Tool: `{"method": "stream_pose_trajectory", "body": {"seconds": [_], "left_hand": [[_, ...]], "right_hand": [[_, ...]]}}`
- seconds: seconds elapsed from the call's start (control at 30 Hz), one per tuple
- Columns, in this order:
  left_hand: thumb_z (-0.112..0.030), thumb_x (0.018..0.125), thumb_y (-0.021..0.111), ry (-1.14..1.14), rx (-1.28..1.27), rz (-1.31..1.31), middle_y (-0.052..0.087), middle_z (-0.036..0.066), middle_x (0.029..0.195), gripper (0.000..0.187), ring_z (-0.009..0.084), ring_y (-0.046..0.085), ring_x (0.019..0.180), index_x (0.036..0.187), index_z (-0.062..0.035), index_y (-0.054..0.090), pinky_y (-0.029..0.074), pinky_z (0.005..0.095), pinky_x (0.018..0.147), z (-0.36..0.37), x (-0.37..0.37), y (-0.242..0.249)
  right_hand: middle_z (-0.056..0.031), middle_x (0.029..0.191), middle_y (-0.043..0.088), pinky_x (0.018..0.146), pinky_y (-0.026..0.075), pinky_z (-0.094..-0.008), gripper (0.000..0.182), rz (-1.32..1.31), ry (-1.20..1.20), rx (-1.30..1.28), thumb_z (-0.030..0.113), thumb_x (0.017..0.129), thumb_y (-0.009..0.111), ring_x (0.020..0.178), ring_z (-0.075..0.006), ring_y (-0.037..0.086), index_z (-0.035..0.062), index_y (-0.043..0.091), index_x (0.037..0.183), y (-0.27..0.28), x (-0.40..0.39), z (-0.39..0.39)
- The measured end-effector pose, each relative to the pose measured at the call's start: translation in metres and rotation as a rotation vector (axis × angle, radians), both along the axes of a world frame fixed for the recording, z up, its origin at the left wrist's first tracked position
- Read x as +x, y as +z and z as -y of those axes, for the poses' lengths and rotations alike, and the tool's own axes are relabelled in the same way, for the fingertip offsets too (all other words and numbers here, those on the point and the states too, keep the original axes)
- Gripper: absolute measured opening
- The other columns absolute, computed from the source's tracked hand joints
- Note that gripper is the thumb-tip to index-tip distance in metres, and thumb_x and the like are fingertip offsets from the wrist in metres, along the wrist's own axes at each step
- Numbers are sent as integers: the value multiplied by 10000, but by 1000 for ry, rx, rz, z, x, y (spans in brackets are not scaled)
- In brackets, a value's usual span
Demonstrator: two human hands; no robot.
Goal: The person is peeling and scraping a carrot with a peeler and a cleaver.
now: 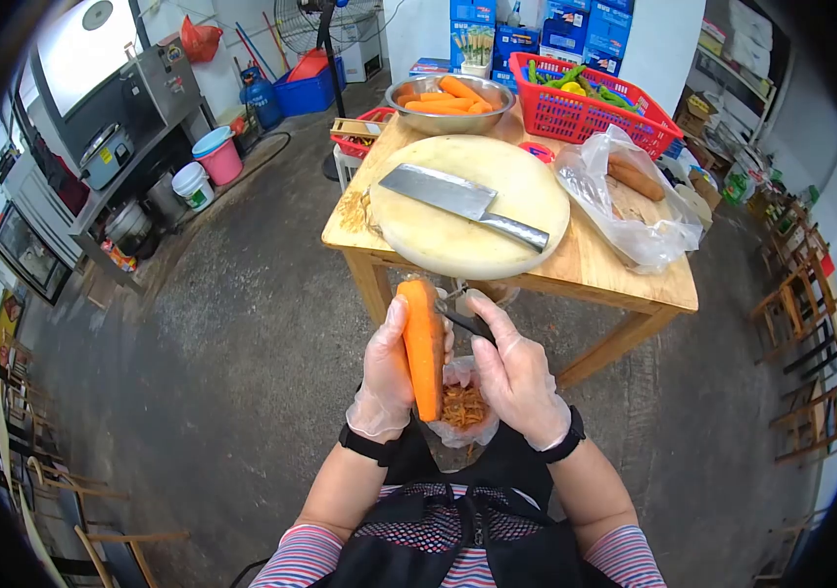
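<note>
My left hand (pixel 386 370), in a clear glove, is closed round a large carrot (pixel 420 343) held nearly upright. Most of the carrot is bright orange; a darker unpeeled strip runs down its right side. My right hand (pixel 518 380), also gloved, grips a peeler (pixel 465 319) by its black handle, its head right at the carrot's upper right side. Below them, between my knees, a plastic-lined container (pixel 467 438) holds carrot peelings (pixel 462 404). In front, a cleaver (pixel 462 204) lies across a round cutting board (pixel 418 240).
The wooden table (pixel 658 290) carries a steel bowl (pixel 453 122) of peeled carrots, a red basket (pixel 575 116) of green vegetables and a plastic bag (pixel 645 253) with unpeeled carrots. Buckets (pixel 217 162) stand at left; wooden chairs (pixel 815 416) line the right wall.
</note>
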State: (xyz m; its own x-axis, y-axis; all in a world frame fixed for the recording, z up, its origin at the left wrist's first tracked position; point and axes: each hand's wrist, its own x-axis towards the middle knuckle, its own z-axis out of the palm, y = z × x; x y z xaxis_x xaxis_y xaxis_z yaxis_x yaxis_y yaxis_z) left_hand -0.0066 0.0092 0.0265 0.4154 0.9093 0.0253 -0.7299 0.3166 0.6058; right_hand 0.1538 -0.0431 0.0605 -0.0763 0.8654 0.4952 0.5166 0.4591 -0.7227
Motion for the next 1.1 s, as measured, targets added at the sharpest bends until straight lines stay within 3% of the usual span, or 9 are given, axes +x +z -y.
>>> {"method": "stream_pose_trajectory", "body": {"seconds": [0.13, 0.23, 0.33, 0.6, 0.83, 0.9, 1.0, 1.03, 1.1], "left_hand": [[-463, 1002, 478, 125, 61, -132, 586, 63, 1040, 493, 164, 580, 916, 1277, -55, 499, 492, 276, 797, 8, 9, 4], [-448, 1017, 442, 159, 216, -219, 600, 56, 1006, 429, 161, 570, 872, 1207, -73, 529, 476, 299, 753, 7, 7, 4], [-459, 1013, 448, 308, 66, -190, 582, 50, 952, 441, 153, 553, 835, 1199, -68, 531, 466, 292, 732, 9, 16, 14], [-494, 998, 465, 212, 116, -72, 558, 74, 881, 496, 161, 522, 735, 1196, -44, 530, 450, 296, 658, -18, 0, 10], [-499, 1001, 447, 232, 37, 155, 580, 100, 910, 520, 203, 546, 763, 1206, -28, 525, 469, 339, 673, -37, 7, -17], [-497, 1004, 440, 237, 20, 193, 581, 102, 920, 522, 211, 548, 768, 1210, -25, 524, 472, 345, 676, -43, 6, -25], [-503, 1006, 425, 250, -70, 355, 581, 101, 937, 537, 214, 544, 770, 1217, -19, 521, 471, 343, 669, -54, -8, -28], [-507, 1010, 409, 228, -68, 325, 578, 98, 936, 538, 211, 538, 764, 1222, -25, 520, 469, 339, 665, -53, -12, -24], [-538, 1007, 379, 134, -57, 278, 572, 91, 928, 556, 197, 514, 727, 1233, -50, 520, 459, 314, 622, -44, -14, -14]], "right_hand": [[-274, 929, 655, 750, 511, -471, 435, 46, -21, -80, 147, 964, 498, 861, -434, 652, 55, 470, 1389, 11, -5, -2], [-267, 952, 659, 764, 519, -474, 434, 77, -17, 0, 139, 959, 495, 865, -427, 655, 72, 480, 1388, 4, -7, -2], [-258, 938, 661, 774, 526, -474, 425, 72, -9, -71, 131, 958, 487, 863, -421, 657, 75, 492, 1380, 0, -13, 11], [-186, 823, 686, 839, 493, -479, 417, 309, -30, -113, 131, 915, 544, 783, -351, 671, 48, 546, 1324, -19, -16, 38], [-173, 890, 690, 790, 545, -474, 413, 357, -65, 26, 147, 920, 553, 817, -357, 673, 68, 545, 1325, -41, 0, 44], [-189, 1067, 679, 751, 555, -435, 437, 413, -5, -150, 115, 951, 484, 913, -370, 672, 85, 451, 1386, -34, 4, 48], [-209, 1076, 676, 767, 559, -419, 420, 491, -19, -389, 98, 954, 478, 922, -363, 683, 68, 480, 1373, -30, 7, 54], [-209, 1076, 676, 767, 559, -419, 420, 492, -16, -386, 98, 954, 478, 922, -363, 683, 68, 480, 1373, -41, 11, 51], [-227, 1030, 680, 743, 555, -388, 393, 157, 6, -252, 95, 957, 484, 867, -325, 706, 44, 522, 1345, -64, 15, 41]]}}
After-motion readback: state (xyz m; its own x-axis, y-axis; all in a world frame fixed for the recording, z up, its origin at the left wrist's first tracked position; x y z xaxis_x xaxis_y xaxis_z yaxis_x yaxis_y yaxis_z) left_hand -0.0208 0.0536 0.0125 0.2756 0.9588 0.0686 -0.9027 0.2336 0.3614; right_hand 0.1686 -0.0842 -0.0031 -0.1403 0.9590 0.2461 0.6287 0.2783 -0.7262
